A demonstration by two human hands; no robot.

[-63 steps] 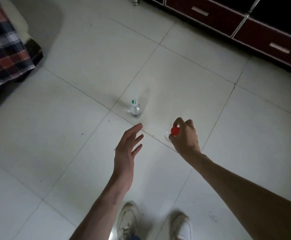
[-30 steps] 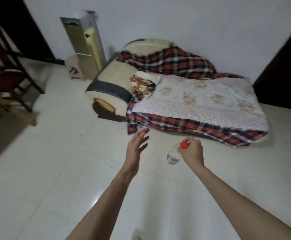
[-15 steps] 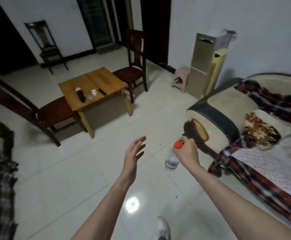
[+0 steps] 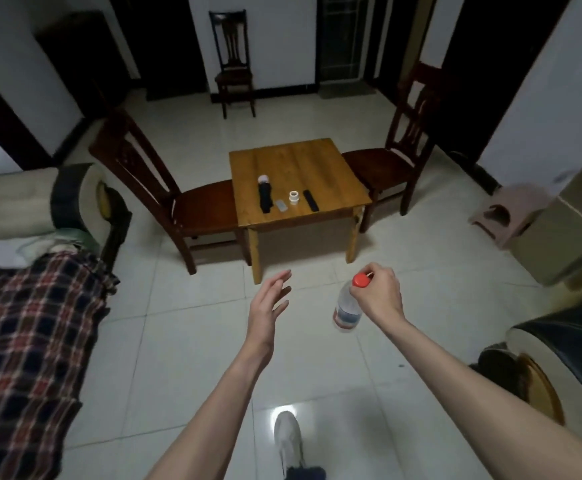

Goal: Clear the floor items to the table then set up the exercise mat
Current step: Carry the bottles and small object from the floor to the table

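My right hand [image 4: 379, 296] grips a clear water bottle [image 4: 346, 310] by its red cap, and the bottle hangs above the tiled floor. My left hand [image 4: 268, 303] is held out beside it, fingers apart and holding nothing. Straight ahead stands a small wooden table [image 4: 320, 168]. On it lie a black rolled item [image 4: 265, 197], a small white roll [image 4: 293, 196], a black remote [image 4: 310, 200] and a small grey object [image 4: 281, 205]. No exercise mat can be made out for certain.
Dark wooden chairs flank the table at left [image 4: 164, 199] and right [image 4: 400, 157]; a third [image 4: 232, 64] stands by the far wall. A sofa with a plaid blanket [image 4: 22, 341] fills the left side. A pink stool [image 4: 507, 213] and another sofa arm [image 4: 559, 358] are at right.
The view has swung from the floor, past the sofa, round to the table, which is now centred and closer. My right hand still carries the bottle; my left stays open.
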